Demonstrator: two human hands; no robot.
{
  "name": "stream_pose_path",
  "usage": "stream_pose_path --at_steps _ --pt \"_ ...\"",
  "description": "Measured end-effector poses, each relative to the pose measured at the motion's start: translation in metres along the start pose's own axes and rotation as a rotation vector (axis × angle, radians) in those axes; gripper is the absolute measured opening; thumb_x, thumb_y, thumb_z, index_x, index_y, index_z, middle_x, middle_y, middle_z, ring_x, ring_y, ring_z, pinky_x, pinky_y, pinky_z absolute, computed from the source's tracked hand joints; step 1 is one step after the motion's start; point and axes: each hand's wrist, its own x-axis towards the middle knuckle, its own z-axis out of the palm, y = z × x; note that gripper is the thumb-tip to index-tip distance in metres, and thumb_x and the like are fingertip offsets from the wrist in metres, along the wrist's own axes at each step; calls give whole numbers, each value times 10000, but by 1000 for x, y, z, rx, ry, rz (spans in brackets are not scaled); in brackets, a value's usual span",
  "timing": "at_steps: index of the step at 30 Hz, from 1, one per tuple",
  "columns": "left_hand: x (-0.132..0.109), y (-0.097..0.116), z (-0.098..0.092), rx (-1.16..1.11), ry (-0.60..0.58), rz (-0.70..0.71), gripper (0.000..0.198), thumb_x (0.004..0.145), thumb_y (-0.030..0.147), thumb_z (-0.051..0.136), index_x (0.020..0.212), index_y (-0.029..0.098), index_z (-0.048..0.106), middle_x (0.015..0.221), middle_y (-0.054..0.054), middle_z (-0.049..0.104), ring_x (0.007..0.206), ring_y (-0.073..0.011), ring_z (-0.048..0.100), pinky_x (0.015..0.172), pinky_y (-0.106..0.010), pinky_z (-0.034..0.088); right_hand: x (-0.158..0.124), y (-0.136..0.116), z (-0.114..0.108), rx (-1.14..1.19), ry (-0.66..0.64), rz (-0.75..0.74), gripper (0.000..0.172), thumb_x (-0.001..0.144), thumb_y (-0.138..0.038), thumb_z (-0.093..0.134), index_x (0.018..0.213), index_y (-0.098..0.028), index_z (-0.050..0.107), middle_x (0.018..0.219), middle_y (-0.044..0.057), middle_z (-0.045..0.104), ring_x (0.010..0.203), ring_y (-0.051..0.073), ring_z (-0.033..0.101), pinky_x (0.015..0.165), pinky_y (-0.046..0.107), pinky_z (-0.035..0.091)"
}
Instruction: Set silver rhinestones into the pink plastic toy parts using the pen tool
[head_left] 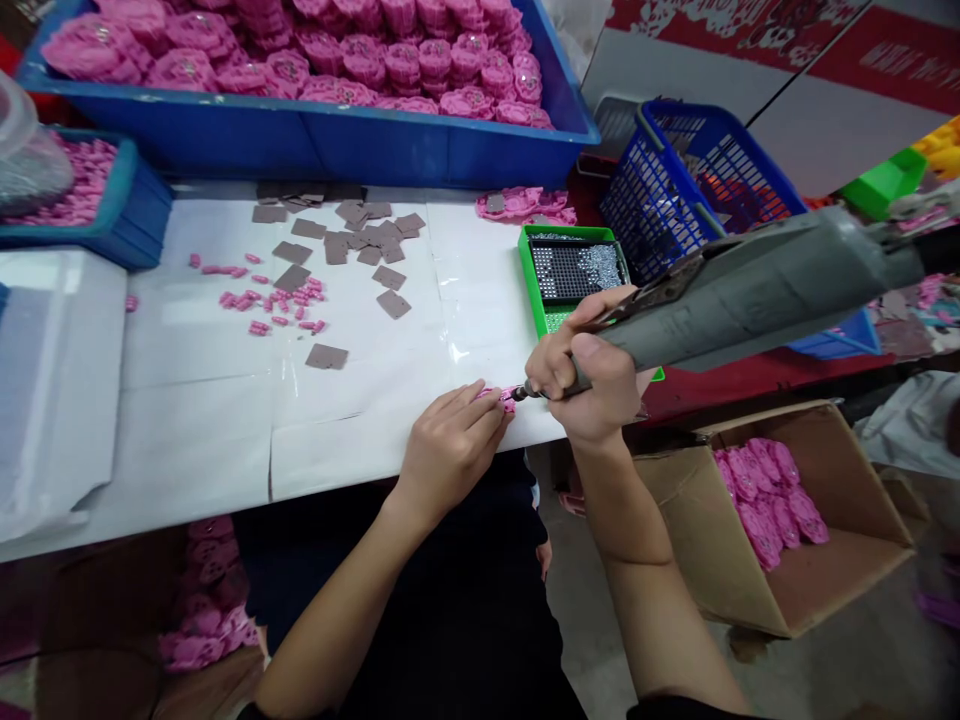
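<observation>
My left hand (450,440) rests on the white table (225,420) near its front edge, fingers pressed together on a small pink piece (501,397). My right hand (589,385) is wrapped round the front of a long grey tool (750,290), whose tip meets the pink piece just right of my left fingertips. The tool's body stretches up to the right, over a green tray (534,290) that holds a dark grid of small shiny studs.
Brown square pads (352,245) and small pink bits (277,300) lie scattered mid-table. A big blue bin (337,150) of pink flower pieces stands at the back. A blue basket (675,190) sits right. A cardboard box (795,590) of pink pieces stands below right.
</observation>
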Motion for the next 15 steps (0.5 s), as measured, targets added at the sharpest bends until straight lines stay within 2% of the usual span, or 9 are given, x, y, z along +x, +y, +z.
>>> stream_pose_path --at_steps 6,12,15 --pt "1 0 0 -14 1 -34 61 978 173 666 1001 175 722 1043 -51 818 1050 -262 776 894 -406 638 -1 2 0 -48 2 17 334 863 -514 695 886 -294 444 465 -131 308 320 78 250 363 277 275" --pt "-1 -2 0 -47 -37 -93 81 1005 213 634 992 201 713 1073 -54 811 1087 -255 762 905 -400 605 0 -1 5 -61 43 52 288 829 -466 705 854 -297 473 451 -126 328 308 84 254 350 280 284" --pt "1 -1 0 -29 -45 -131 77 1009 241 632 962 203 681 1001 -54 803 1046 -233 761 880 -359 577 -1 2 9 -66 43 90 300 794 -451 722 837 -290 473 448 -132 343 310 77 270 351 268 291"
